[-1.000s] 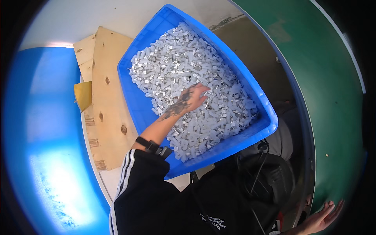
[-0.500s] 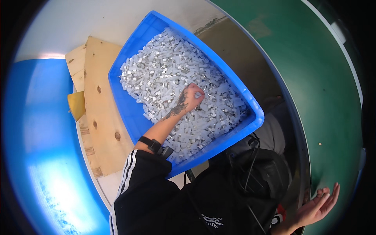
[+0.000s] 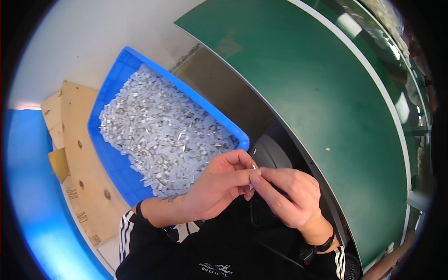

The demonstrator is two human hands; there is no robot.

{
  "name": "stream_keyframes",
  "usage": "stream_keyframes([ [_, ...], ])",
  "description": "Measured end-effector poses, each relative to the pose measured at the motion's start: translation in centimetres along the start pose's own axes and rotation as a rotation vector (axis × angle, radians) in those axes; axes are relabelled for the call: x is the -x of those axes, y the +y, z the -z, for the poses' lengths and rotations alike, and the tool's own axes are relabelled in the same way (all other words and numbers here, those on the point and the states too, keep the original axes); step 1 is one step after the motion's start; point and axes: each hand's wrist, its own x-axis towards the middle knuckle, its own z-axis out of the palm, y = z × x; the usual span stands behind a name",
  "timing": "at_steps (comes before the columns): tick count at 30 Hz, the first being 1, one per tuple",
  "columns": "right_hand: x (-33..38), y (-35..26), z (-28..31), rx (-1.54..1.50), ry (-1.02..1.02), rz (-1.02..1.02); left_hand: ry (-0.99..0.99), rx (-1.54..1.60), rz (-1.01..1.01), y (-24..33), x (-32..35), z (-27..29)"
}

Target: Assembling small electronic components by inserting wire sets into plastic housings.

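Above my lap, my left hand (image 3: 221,184) and my right hand (image 3: 291,191) meet at the fingertips. Between them they pinch a small white plastic piece with a thin metal pin (image 3: 254,165). Fingers cover most of it, so its full shape is hidden. Just beyond my left hand stands a blue plastic bin (image 3: 122,170). It holds a heap of similar-looking whitish plastic pieces with shiny metal parts (image 3: 158,121). Both hands are closed, thumbs against index fingers, and apart from the heap.
A green table (image 3: 326,112) curves along the right side, with a small tan bit (image 3: 327,149) on it. Plywood boards (image 3: 86,172) lie left of the bin, beside a blue surface (image 3: 32,186). Another person's bare forearm (image 3: 394,254) shows at lower right.
My left hand has left the heap and come back toward my body. My right hand has moved in from the table side to meet it. The view has shifted rightward.
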Motion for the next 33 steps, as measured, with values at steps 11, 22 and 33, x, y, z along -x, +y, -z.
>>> stream_keyframes([
  [11, 4.6, -1.9, 3.5, -0.419, 0.229, -0.63, -0.197, -0.236, -0.205, -2.5, -2.2, -2.0],
  [22, 5.9, -2.3, 3.7, -0.251, 0.173, -0.725, -0.111, -0.453, -0.219, -2.9, -2.0, -2.5],
  [33, 6.0, -1.7, 4.3, -0.461, 0.35, -0.906, 0.857, -0.874, -0.95, 6.1, -1.7, 13.9],
])
